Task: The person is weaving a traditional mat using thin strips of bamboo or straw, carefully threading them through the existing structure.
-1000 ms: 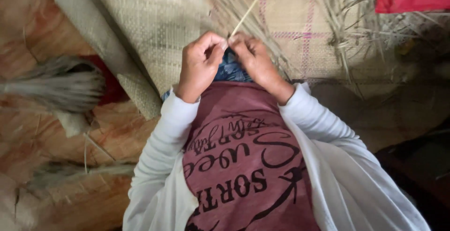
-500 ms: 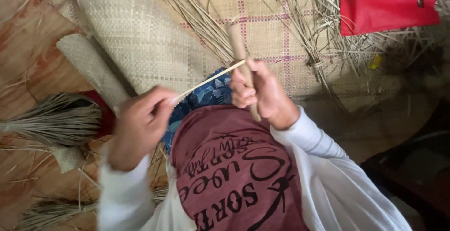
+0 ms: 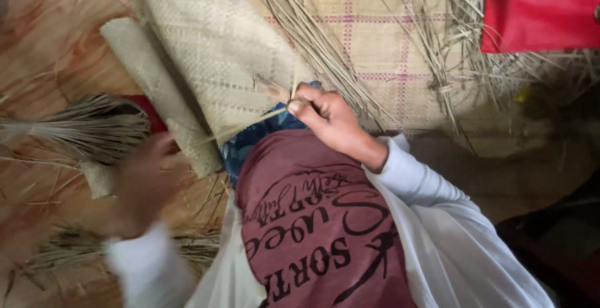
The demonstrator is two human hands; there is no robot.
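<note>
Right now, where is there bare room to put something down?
Free: the woven mat between the straw lines, and the floor at upper left. Crowded: straw by the blurred left hand, and around the right hand.

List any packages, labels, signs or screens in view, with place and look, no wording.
Red bag or package: top right corner, on loose straw; flat, plain red, cut off by the frame.
Printed lettering: on the front of the person's maroon shirt, bottom centre; dark curved letters.
No signs or screens in view.
</note>
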